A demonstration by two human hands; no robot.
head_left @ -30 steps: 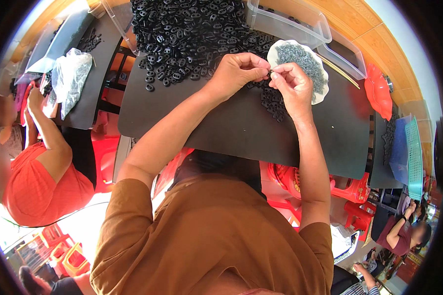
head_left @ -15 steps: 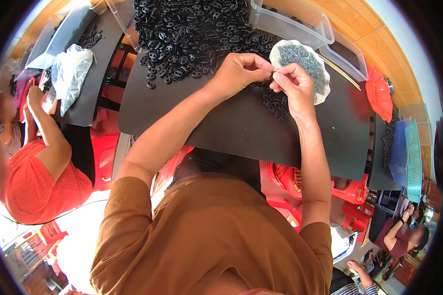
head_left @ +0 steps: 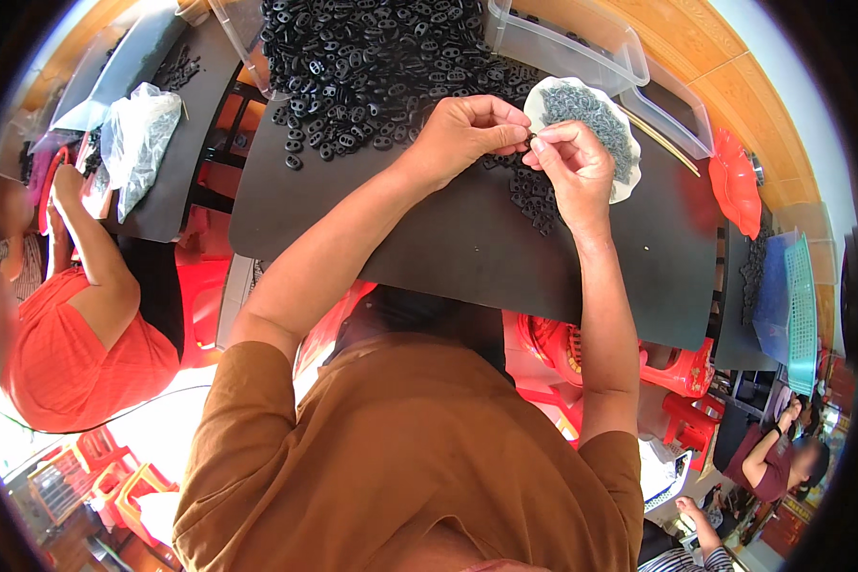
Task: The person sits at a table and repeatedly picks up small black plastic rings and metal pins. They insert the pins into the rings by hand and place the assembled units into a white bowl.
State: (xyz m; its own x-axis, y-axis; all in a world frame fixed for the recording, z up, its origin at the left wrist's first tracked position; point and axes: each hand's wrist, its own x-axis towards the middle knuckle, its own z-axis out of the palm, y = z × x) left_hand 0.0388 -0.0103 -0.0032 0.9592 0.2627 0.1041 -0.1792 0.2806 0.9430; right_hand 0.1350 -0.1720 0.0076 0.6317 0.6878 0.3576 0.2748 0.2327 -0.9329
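Observation:
My left hand (head_left: 469, 140) and my right hand (head_left: 578, 170) meet over the dark table (head_left: 429, 253), both closed in a fingertip pinch. Between them sits a small dark piece (head_left: 531, 140), mostly hidden by the fingers. Just right of the right hand, a white scalloped plate (head_left: 623, 194) carries a heap of small grey pieces (head_left: 582, 107). Beyond my left hand spreads a big pile of black oval pieces with two holes (head_left: 372, 76). Under my hands lies a smaller cluster of black pieces (head_left: 534, 200).
Clear plastic bins (head_left: 567, 48) stand at the far side, with thin sticks (head_left: 663, 143) beside one. A red scalloped dish (head_left: 734, 181) is at the right. On a neighbouring table rests a plastic bag (head_left: 141, 143), near a person in red (head_left: 95, 343). Red stools (head_left: 677, 367) surround the tables.
My hands have shifted only slightly, still pinching the small dark piece. At the lower left, a bright white shape has moved and more red stools show.

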